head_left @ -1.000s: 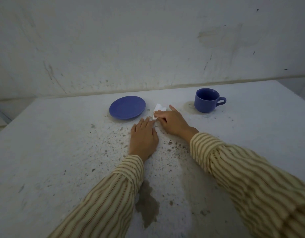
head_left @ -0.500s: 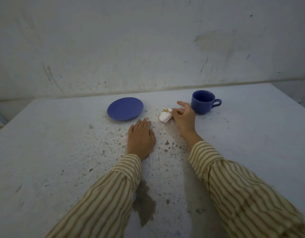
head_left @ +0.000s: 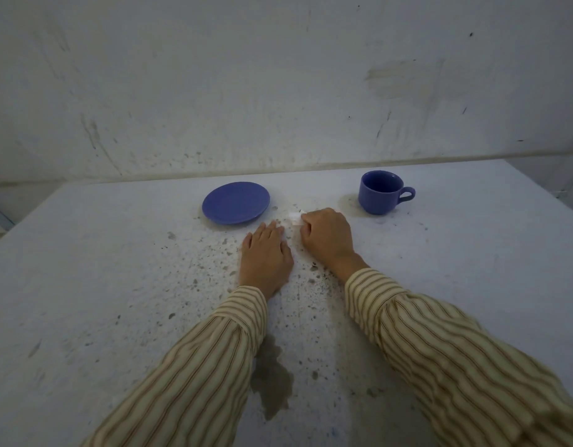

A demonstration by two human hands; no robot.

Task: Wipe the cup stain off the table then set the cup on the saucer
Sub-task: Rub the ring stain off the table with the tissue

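Note:
A blue cup [head_left: 382, 192] stands upright at the back right of the white table [head_left: 85, 269], handle to the right. A faint brownish cup stain [head_left: 349, 202] lies just left of its base. A blue saucer [head_left: 236, 202] sits at the back centre with nothing on it. My right hand [head_left: 327, 237] is closed on a folded white tissue [head_left: 295, 217], pressed on the table between saucer and cup; most of the tissue is hidden under the fingers. My left hand [head_left: 265, 256] lies flat on the table, palm down, just below the saucer, fingers together.
The table is speckled with dark pits around my hands. A darker brown wet patch [head_left: 273, 379] spreads near the front between my striped sleeves. A scuffed white wall [head_left: 278, 91] rises right behind the table. The table's right edge runs past the cup.
My right hand has come back from beside the cup to a spot left of the stain, lowering the tissue onto the table. The left hand has stayed flat in place.

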